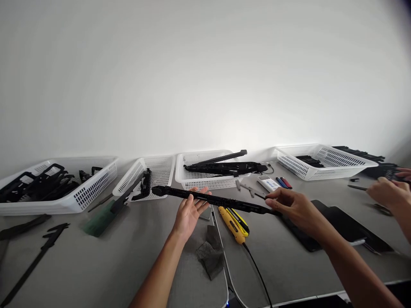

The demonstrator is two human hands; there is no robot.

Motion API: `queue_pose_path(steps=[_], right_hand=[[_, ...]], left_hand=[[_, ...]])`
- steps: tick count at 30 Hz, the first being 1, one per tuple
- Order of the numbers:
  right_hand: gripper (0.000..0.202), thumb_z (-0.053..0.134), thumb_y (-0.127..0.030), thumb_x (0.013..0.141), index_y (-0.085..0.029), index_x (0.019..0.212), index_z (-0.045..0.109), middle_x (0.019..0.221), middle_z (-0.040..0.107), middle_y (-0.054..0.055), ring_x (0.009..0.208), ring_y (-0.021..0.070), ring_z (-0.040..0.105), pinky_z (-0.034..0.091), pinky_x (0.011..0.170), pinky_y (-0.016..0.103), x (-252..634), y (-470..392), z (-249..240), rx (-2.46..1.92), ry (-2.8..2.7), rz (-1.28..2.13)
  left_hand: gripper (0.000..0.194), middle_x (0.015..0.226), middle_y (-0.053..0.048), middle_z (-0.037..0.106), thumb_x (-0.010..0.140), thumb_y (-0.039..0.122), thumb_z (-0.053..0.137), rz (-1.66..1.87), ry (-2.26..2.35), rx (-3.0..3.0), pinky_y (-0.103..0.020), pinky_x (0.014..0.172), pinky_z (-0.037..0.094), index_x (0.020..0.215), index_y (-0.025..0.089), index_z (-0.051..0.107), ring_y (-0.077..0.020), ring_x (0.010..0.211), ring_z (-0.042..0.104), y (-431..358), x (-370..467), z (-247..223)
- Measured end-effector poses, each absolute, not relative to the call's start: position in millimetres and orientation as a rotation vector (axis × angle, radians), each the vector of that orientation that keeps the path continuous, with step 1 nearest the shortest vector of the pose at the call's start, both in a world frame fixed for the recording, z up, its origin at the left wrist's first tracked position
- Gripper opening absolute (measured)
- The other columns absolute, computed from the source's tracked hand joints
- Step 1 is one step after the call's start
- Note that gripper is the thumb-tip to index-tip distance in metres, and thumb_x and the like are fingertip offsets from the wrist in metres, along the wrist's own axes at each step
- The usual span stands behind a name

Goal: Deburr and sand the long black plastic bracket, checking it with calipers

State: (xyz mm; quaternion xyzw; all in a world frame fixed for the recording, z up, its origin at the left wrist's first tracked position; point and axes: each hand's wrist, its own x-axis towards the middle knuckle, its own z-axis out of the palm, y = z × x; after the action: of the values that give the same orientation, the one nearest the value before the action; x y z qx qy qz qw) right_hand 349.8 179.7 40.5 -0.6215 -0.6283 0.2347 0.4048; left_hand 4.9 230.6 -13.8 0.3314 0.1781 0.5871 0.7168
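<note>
A long black plastic part (221, 201) is held level above the table. My left hand (189, 211), palm up, supports it near its middle, with the thumb on the near side and the fingers behind. My right hand (290, 207) pinches its right end, and a thin grey caliper-like tool (250, 189) sticks out leftward from the same fingers. Beneath the part lie a yellow corded tool (231, 225) and a yellow cutter (239, 220). Dark grey cloth pieces (211, 254) rest below my left hand.
White baskets with black parts stand along the wall: far left (96, 192), left of centre (128, 175), centre (195, 182) and right (305, 171). Dark flat devices (346, 226) lie right. Another person's hands (388, 194) work at the right edge. A black caliper (38, 256) lies left.
</note>
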Motion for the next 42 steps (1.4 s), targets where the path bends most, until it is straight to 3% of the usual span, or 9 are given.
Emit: queue_pose_path(steps=[3,9,15,18,23,29,33,42], right_hand=[[0.060,0.075,-0.077,0.079,-0.019,0.093,0.080,0.063,0.057,0.000,0.058,0.0163,0.048,0.034,0.054,0.029,343.3,172.4,43.8,-1.655,-1.658,0.538],[0.054,0.074,-0.074,0.082,-0.020,0.090,0.079,0.063,0.061,0.001,0.059,0.0178,0.053,0.036,0.054,0.029,318.8,170.6,55.5,-1.674,-1.631,0.459],[0.027,0.075,-0.048,0.089,-0.022,0.084,0.076,0.074,0.072,0.002,0.065,0.0170,0.058,0.037,0.058,0.028,256.3,182.7,71.3,-1.537,-1.738,0.501],[0.022,0.074,-0.043,0.087,-0.021,0.081,0.076,0.075,0.074,0.002,0.065,0.0173,0.057,0.036,0.058,0.028,236.3,191.7,71.8,-1.512,-1.788,0.511],[0.024,0.075,-0.045,0.085,-0.022,0.080,0.078,0.075,0.075,0.003,0.065,0.0188,0.058,0.037,0.058,0.030,230.7,202.5,67.3,-1.496,-1.794,0.571],[0.030,0.076,-0.050,0.084,-0.022,0.074,0.077,0.068,0.073,0.002,0.062,0.0185,0.058,0.036,0.056,0.030,229.4,207.3,62.0,-1.482,-1.779,0.576],[0.038,0.077,-0.058,0.082,-0.021,0.071,0.076,0.063,0.070,0.002,0.059,0.0174,0.056,0.034,0.054,0.030,227.9,208.7,58.8,-1.477,-1.747,0.584],[0.038,0.083,-0.055,0.078,-0.020,0.067,0.075,0.058,0.065,0.000,0.055,0.0141,0.050,0.033,0.051,0.028,230.6,211.7,54.8,-1.480,-1.703,0.647]], left_hand=[[0.043,0.143,-0.018,0.072,0.090,0.041,0.086,1.287,0.393,0.731,-0.050,0.112,0.055,0.122,0.019,0.067,-0.0355,0.134,0.068,230.3,4.1,-12.5],[0.045,0.141,-0.017,0.073,0.088,0.042,0.088,1.258,0.400,0.764,-0.046,0.111,0.057,0.122,0.020,0.066,-0.0339,0.133,0.069,225.0,8.4,-8.8],[0.048,0.128,-0.014,0.079,0.079,0.041,0.096,1.239,0.429,0.792,-0.044,0.106,0.060,0.114,0.019,0.072,-0.0321,0.121,0.076,217.9,21.4,-13.4],[0.048,0.118,-0.011,0.082,0.078,0.044,0.096,1.240,0.459,0.842,-0.043,0.106,0.060,0.112,0.019,0.073,-0.0301,0.116,0.078,217.2,23.0,-16.0],[0.047,0.127,-0.009,0.080,0.083,0.048,0.092,1.241,0.484,0.918,-0.046,0.113,0.056,0.117,0.022,0.075,-0.0312,0.125,0.074,215.5,22.5,-13.9],[0.067,0.146,-0.014,0.071,0.083,0.053,0.090,1.207,0.464,0.951,-0.051,0.118,0.052,0.139,0.023,0.069,-0.0369,0.136,0.066,212.5,25.1,-8.7],[0.067,0.147,-0.016,0.070,0.083,0.052,0.090,1.217,0.469,0.936,-0.049,0.118,0.052,0.139,0.021,0.069,-0.0370,0.137,0.066,212.8,25.0,-8.8],[0.072,0.142,-0.016,0.073,0.084,0.051,0.090,1.222,0.446,0.922,-0.049,0.117,0.053,0.146,0.022,0.064,-0.0352,0.133,0.069,212.9,26.8,-11.9]])
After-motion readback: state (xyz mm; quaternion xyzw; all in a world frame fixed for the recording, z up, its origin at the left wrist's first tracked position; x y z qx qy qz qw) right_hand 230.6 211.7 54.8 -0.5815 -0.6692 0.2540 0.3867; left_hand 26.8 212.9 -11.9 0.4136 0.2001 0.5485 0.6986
